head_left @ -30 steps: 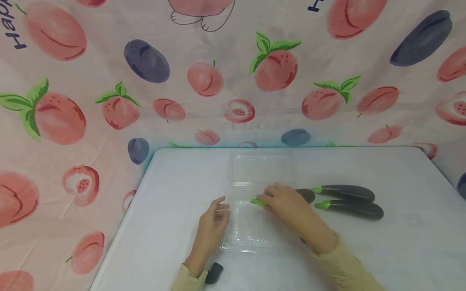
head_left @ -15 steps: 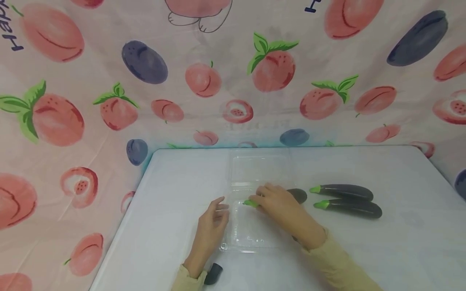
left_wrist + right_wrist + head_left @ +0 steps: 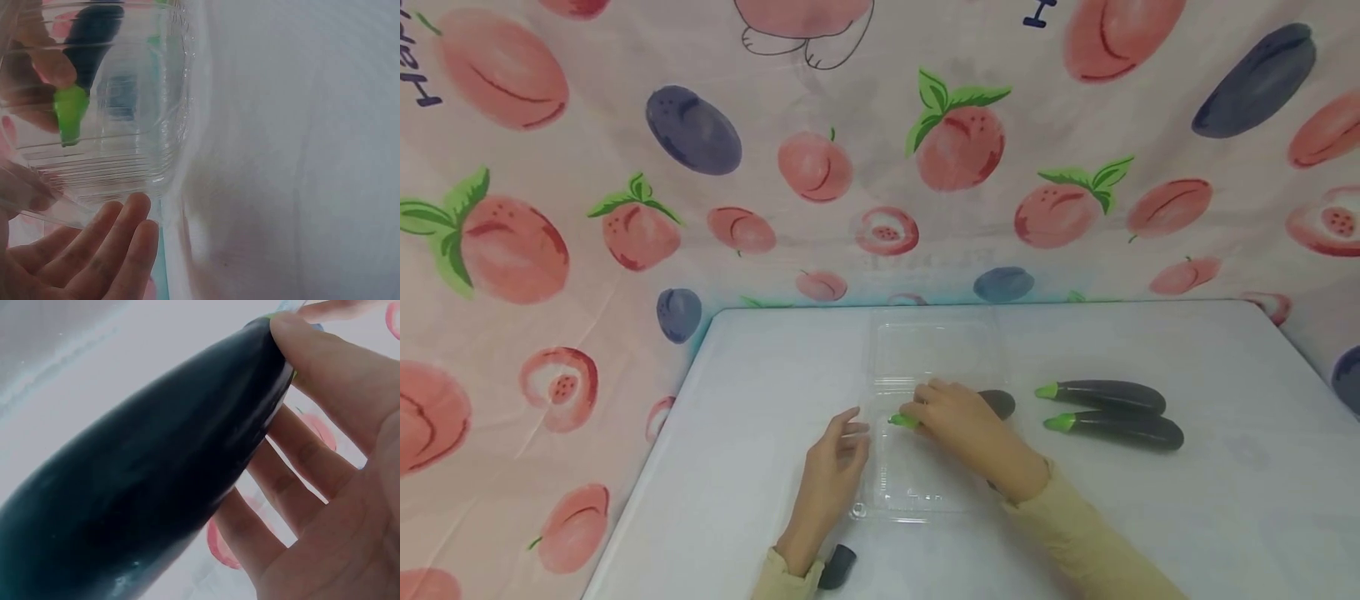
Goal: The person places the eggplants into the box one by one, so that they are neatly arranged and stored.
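Observation:
My right hand [image 3: 958, 421] grips an eggplant [image 3: 156, 450] near its green stem end, thumb on one side and fingers on the other. In the head view the eggplant is over the base of a clear plastic clamshell box [image 3: 917, 518], its stem pointing left and its dark end showing past the hand. My left hand [image 3: 833, 467] is at the box's left side, fingers relaxed and nearly straight. Its fingertips [image 3: 139, 203] lie right at the box wall in the left wrist view, where the held eggplant's green stem [image 3: 70, 115] shows through the plastic.
Two more eggplants [image 3: 1105, 397] [image 3: 1123, 430] lie side by side on the white table [image 3: 1240, 500], right of the box. The box's lid [image 3: 936, 346] lies folded back behind the base. A fruit-print cloth [image 3: 850, 100] hangs behind the table.
My right hand has carried the eggplant leftward, farther over the box base. My left hand has stayed by the box's left side.

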`<state>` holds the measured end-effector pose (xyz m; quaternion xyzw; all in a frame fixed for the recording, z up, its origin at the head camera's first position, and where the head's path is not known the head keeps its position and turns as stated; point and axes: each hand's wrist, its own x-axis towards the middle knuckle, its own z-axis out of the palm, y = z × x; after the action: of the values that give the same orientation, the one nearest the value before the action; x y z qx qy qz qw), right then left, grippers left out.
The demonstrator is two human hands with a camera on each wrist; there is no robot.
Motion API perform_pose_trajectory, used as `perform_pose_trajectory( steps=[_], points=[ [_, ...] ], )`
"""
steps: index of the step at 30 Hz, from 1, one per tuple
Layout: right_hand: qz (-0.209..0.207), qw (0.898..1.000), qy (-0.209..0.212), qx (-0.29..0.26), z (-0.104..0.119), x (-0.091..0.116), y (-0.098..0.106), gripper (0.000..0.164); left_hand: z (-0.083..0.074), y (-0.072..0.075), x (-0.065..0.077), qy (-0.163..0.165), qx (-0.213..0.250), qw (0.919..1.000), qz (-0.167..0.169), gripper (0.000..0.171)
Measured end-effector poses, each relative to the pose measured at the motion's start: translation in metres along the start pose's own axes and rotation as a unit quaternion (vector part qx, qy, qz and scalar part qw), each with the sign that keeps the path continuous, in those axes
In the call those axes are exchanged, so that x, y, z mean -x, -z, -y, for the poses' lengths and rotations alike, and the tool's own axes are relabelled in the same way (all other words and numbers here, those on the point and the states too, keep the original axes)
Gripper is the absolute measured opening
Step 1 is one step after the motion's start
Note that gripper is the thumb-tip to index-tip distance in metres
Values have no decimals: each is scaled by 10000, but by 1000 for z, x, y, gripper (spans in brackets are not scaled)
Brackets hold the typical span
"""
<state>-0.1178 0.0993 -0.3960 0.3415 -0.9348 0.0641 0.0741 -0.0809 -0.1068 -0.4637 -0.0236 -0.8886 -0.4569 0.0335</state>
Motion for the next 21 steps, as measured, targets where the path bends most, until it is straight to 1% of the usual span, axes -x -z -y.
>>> perform_pose_trajectory(
  steps=[10,14,21],
  points=[
    [-11,9999,100,39,0,-6,-10,26,0,2,-1,-24,62,10000,42,42],
    [-35,9999,120,-59,0,-7,-14,26,0,1,-1,5,60,10000,52,42],
    [110,9997,19,-239,0,-10,-18,24,0,1,0,-72,85,9999,39,42]
  ],
)
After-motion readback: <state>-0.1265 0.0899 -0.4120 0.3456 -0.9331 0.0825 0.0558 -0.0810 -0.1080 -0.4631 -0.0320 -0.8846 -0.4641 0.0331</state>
